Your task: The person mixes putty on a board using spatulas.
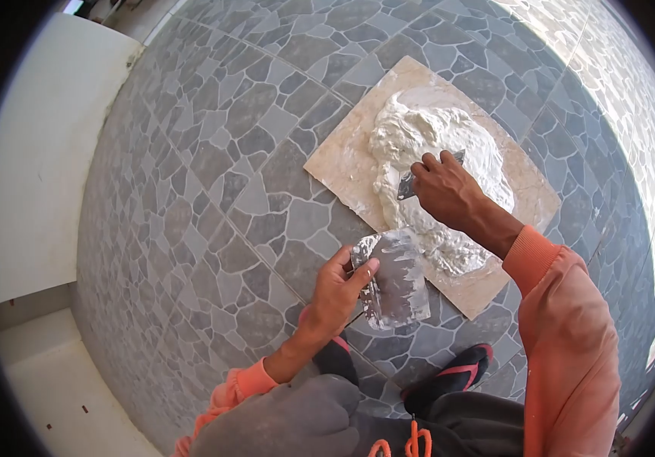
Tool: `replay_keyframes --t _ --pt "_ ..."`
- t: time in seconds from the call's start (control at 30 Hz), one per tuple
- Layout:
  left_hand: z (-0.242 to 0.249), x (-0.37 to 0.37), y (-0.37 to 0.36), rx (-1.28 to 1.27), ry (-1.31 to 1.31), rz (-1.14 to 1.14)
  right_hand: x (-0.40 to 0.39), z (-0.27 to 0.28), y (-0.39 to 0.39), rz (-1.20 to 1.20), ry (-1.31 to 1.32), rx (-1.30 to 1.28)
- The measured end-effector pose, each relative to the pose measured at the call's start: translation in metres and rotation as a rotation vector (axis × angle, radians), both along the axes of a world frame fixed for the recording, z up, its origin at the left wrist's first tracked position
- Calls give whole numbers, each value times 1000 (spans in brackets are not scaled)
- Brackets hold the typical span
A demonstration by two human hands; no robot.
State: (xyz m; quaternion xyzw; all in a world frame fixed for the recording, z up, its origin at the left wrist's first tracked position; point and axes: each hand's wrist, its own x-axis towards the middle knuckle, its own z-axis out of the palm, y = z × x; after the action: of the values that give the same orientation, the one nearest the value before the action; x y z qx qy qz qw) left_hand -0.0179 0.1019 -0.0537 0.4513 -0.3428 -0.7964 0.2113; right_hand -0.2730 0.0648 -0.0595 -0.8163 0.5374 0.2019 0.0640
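Observation:
My left hand (pixel 337 286) is closed on the edge of a broad, flat scraper (pixel 396 282) smeared with white paste. Its thumb lies across the near face of the blade. My right hand (pixel 447 186) grips a smaller dark putty knife (pixel 409 185), whose blade touches the mound of white paste (pixel 438 129). The paste looks thick and wet, with ridges and folds. It is spread over a square beige tile (pixel 342 164) lying on the floor. The scraper is held just beyond the near-left edge of this tile; part of the knife is hidden under my right fingers.
The floor (pixel 251 152) has a grey stone pattern with pale joints. Along the left stands a white wall or panel (pixel 46 152) with a lower white ledge (pixel 68 381). My feet, in dark sandals (pixel 449 381), are close to the tile's near corner. Bright sunlight falls at the upper right.

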Motion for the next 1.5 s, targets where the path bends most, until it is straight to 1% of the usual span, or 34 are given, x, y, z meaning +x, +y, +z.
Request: replay_keyframes --t 0.03,0.13,0.23,0.3,0.4,0.43,0.53,0.6,0.63,0.7,0.8,0.83,0.93,1.0,1.07,1.13,1.2,1.27,1.33,1.43,1.5 --pt "2 -1 0 5 -5 13 0 12 -4 1 -5 -25" --pt "-1 -1 0 20 31 33 6 -1 -6 24 -84 -266" --pt "0 0 -2 7 14 -9 5 -22 7 42 -111 -161" --pt "1 0 -1 4 0 -3 5 -12 6 0 -92 -55" --pt "-1 1 1 13 1 27 1 16 0 -14 -33 -94" --pt "-1 0 0 15 11 33 -1 11 2 11 -65 -201" --pt "-1 1 -3 -11 -1 -22 1 -4 11 76 -117 -191" --pt "0 2 -2 -5 -5 -16 1 -8 18 41 -106 -122" --pt "0 2 -1 1 -6 -10 -4 -8 20 22 -87 -91" --pt "-1 2 1 4 -25 11 -10 11 13 16 -51 -36" --pt "-1 0 0 15 1 27 -8 17 6 22 -121 -169" --pt "-2 0 0 23 15 33 -5 11 6 61 -153 -254" --pt "-2 1 -1 4 1 -15 -4 -14 11 139 -198 -183" --pt "1 3 -1 1 -25 -30 -10 -15 15 130 -140 -145" --pt "0 6 0 4 -35 -6 -18 -2 13 124 -68 -92" --pt "-4 7 0 7 -27 35 -16 10 10 145 -51 -141" --pt "-4 5 0 18 -3 27 -9 15 6 161 -53 -215" --pt "-3 3 -2 31 1 1 1 6 4 210 -117 -292" --pt "-3 3 -1 47 -21 -38 2 -6 9 245 -55 -159" --pt "1 4 0 50 4 2 -18 -14 17 119 -101 -52" --pt "-2 9 0 40 -33 25 -20 11 10 130 -35 -30"
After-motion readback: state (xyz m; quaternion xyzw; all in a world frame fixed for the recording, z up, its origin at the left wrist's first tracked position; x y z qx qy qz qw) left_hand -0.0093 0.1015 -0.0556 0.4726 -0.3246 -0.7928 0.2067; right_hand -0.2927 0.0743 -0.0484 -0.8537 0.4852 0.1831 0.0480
